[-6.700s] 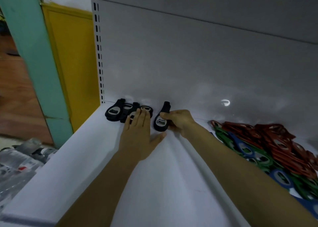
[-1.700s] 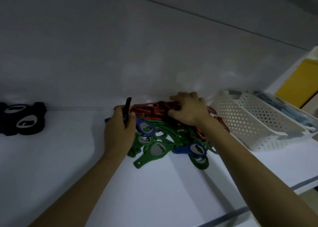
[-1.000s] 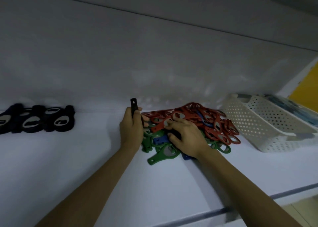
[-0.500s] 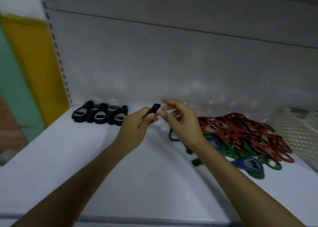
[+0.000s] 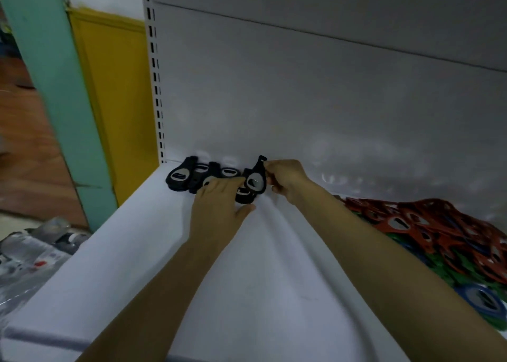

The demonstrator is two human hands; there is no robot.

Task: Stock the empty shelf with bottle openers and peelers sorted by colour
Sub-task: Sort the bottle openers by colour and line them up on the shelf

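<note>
The right hand (image 5: pixel 285 179) pinched a black bottle opener (image 5: pixel 256 180) by its edge, tilting it onto the right end of the black row (image 5: pixel 203 176), evidently to keep one colour together. The left hand (image 5: pixel 218 205) lay flat and open on that row, holding nothing, probably steadying it. Well right of the row on the shelf (image 5: pixel 233 293) lay the unsorted red, green and blue pile (image 5: pixel 439 238).

Dim teal pillar (image 5: pixel 52 101), yellow panel (image 5: pixel 118 101)
</note>
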